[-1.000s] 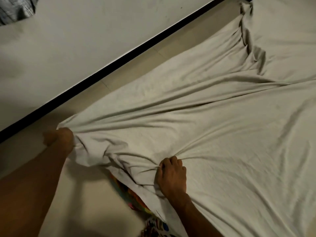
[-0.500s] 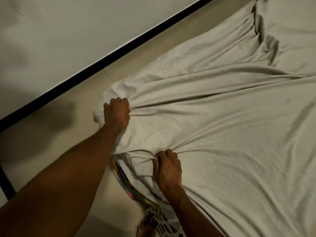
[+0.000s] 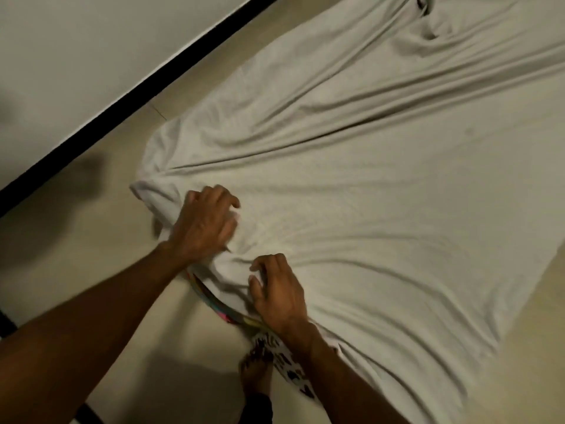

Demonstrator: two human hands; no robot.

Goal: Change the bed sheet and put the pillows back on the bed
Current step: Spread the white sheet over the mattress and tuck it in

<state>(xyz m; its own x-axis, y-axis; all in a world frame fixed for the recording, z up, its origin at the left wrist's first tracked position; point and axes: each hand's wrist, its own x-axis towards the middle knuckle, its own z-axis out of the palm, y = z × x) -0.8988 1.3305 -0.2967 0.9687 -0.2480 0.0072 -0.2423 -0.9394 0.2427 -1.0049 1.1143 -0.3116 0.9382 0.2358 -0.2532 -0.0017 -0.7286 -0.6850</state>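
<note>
A light grey bed sheet (image 3: 382,194) lies wrinkled and spread out, low down by the floor, with folds running toward its near-left corner. My left hand (image 3: 204,223) is on that bunched corner, fingers curled into the cloth. Just to its right, my right hand (image 3: 279,290) grips a fold of the same sheet at its near edge. A brightly patterned fabric (image 3: 218,302) peeks out from under the edge between my hands. No pillows are in view.
Pale tiled floor (image 3: 91,255) surrounds the sheet on the left and near side. A black skirting strip (image 3: 137,96) runs diagonally along the wall at upper left. My bare foot (image 3: 255,373) stands beside a black-and-white patterned cloth (image 3: 290,367) at the bottom.
My left hand has pulled the sheet's corner from far left in toward my right hand, folding the cloth over. My right hand has stayed on the near edge.
</note>
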